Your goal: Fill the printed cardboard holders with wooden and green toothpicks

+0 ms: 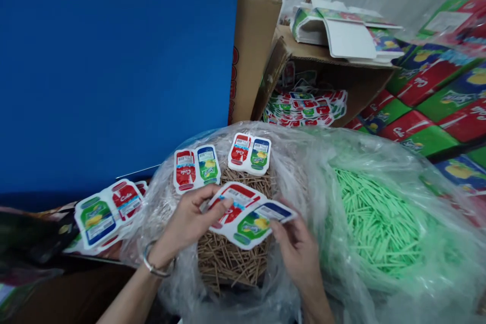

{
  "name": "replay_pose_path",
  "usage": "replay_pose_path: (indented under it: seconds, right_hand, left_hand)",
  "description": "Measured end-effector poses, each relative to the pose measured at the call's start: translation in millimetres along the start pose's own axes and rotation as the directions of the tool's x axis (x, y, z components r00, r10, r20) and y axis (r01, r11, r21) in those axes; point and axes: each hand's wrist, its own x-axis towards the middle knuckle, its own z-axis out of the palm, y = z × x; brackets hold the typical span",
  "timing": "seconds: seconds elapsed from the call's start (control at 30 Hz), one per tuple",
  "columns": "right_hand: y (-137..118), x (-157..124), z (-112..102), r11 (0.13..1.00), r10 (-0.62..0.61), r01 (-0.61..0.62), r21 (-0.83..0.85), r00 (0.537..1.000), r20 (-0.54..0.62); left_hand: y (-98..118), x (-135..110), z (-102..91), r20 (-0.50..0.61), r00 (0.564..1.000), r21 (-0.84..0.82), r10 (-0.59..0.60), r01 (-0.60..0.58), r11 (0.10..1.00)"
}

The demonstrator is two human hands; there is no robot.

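Note:
My left hand and my right hand both pinch a flat die-cut card printed with a red cola can and a green-blue lemon soda can. I hold it over a clear plastic bag filled with thin brown sticks. Two more such cards lie on the bag's far edge. A metal bracelet sits on my left wrist.
A second bag of green sticks lies to the right. More cards are stacked at left. An open cardboard box behind holds several cards. A blue panel fills the upper left. Printed cartons are stacked at right.

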Motion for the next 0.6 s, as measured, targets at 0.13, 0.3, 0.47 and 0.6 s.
replay_pose_path:
  seconds: [0.13,0.3,0.47,0.6]
  right_hand:
    - [3.0,-10.8,12.3,0.984,0.164,-0.173,0.049,0.975,0.151]
    - [24.8,-37.7,-3.3,0.954,0.295,-0.284,-0.097,0.828,0.476]
    - [61.1,-74.5,-22.3,0.659,0.222,0.270,-0.702,0.821,0.525]
    - [81.8,-87.5,-18.0,0.346,0.119,0.446,-0.826,0.852,0.510]
  left_hand:
    - [-31.1,-23.7,5.0,0.155,0.950,-0.141,-0.272,0.293,0.946]
    - [-60.6,-38.0,11.0,0.015,0.906,-0.214,-0.422,0.415,0.884]
    - [-67.8,-46.5,17.9,-0.153,0.859,-0.308,-0.488,0.428,0.850]
    - [-69.7,-48.2,19.8,-0.175,0.863,-0.317,-0.474,0.406,0.857]
